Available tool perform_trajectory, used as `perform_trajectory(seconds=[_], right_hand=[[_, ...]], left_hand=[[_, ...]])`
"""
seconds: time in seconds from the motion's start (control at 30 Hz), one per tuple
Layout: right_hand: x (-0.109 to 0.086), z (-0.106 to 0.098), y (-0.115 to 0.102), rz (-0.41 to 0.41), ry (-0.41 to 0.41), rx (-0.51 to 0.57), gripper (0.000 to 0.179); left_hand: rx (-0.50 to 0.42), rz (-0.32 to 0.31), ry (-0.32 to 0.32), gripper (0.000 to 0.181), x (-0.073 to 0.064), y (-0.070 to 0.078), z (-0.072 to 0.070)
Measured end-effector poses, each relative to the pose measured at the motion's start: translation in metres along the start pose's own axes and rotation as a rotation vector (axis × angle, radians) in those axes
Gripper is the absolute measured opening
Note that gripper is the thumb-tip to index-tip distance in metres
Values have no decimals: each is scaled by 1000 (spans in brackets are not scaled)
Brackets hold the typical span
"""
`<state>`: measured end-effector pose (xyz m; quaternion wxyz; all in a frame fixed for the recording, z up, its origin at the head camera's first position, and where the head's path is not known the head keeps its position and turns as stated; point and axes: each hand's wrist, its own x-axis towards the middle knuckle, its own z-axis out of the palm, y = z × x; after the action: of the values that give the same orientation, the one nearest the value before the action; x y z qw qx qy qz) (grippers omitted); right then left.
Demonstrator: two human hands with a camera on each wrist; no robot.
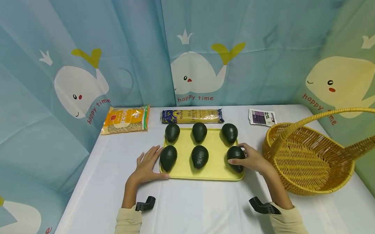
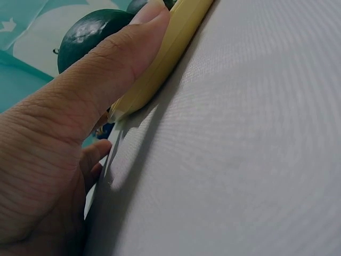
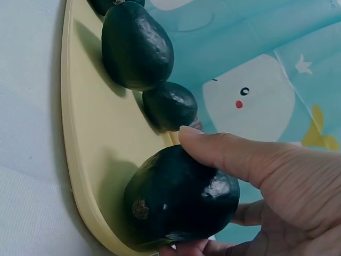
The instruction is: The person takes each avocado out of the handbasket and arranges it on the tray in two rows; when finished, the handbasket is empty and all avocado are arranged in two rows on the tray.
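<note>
Several dark green avocados sit in two rows on a yellow tray [image 1: 184, 173]. My right hand [image 1: 253, 159] grips the front right avocado [image 1: 235, 153], its thumb on the near side and its fingers on the far side. In the right wrist view, that avocado [image 3: 181, 197] lies on its side at the tray's corner. My left hand [image 1: 148, 166] rests at the tray's front left corner, fingers spread and fairly straight, beside the front left avocado [image 1: 168, 158]. In the left wrist view, its thumb [image 2: 130, 50] touches the tray's rim [image 2: 160, 69].
A wicker basket [image 1: 302, 164] with a tall handle stands right of the tray. Along the table's back lie a bag of grain [image 1: 124, 119], a long yellow pack [image 1: 192, 116] and a small white and purple packet [image 1: 263, 117]. Patterned curtains [image 1: 249, 20] hang behind.
</note>
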<state>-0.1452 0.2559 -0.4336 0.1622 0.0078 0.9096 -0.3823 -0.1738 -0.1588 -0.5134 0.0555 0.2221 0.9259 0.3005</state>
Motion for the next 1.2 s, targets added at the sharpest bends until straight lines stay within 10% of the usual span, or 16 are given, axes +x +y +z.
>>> perform_trajectory(seconds=[1.2], right_hand=[[-4, -4, 4, -115, 35, 88, 76]], left_hand=[[-8, 7, 3, 115, 0, -2, 1]])
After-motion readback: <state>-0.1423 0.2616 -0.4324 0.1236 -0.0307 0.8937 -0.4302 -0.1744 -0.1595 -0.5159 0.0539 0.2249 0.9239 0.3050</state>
